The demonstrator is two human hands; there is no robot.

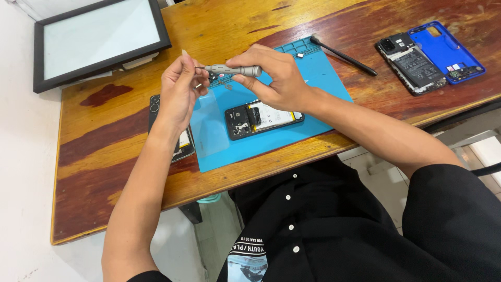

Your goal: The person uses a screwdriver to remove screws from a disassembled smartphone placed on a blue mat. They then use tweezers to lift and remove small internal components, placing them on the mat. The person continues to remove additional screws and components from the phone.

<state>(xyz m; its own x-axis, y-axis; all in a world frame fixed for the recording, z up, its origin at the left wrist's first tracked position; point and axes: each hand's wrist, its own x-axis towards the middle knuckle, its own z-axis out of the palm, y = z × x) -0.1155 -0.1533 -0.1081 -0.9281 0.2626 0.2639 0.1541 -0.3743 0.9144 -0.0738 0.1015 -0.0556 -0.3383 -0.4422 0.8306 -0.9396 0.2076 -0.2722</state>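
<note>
Two hands, one grey screwdriver [233,70] held level.
Pinched in right hand [276,78] fingers, long axis sideways, tip pointing at left hand [180,91] fingertips closed around it.

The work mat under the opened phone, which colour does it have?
The mat is blue, clearest in the head view.

at frame centre, the right hand [279,78] grips a slim grey metal screwdriver [234,70] held level, its tip meeting the left hand [180,91] fingertips, above an opened black phone [263,119] on a blue rubber mat [313,99].
</note>
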